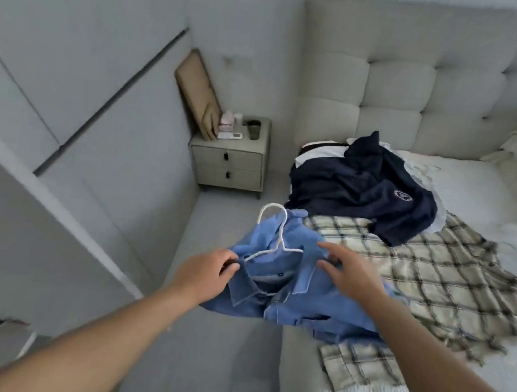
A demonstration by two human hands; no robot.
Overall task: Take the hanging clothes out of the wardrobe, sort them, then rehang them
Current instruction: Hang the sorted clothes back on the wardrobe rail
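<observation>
Blue shirt on a white hanger, lying at the near edge of the bed, partly hanging over the side, hook pointing toward the nightstand. Left hand pinching the shirt's collar at the hanger's left shoulder, fingers curled round the fabric. Right hand laid on the shirt's other shoulder, fingers spread and mostly straight; grip there hard to judge, probably just pressing. Plaid shirt spread flat on the bed just beyond the blue one, touching it. Navy top heaped on the plaid shirt's far end, near the headboard. White garment peeking out beneath the navy one. Wardrobe doors at left
</observation>
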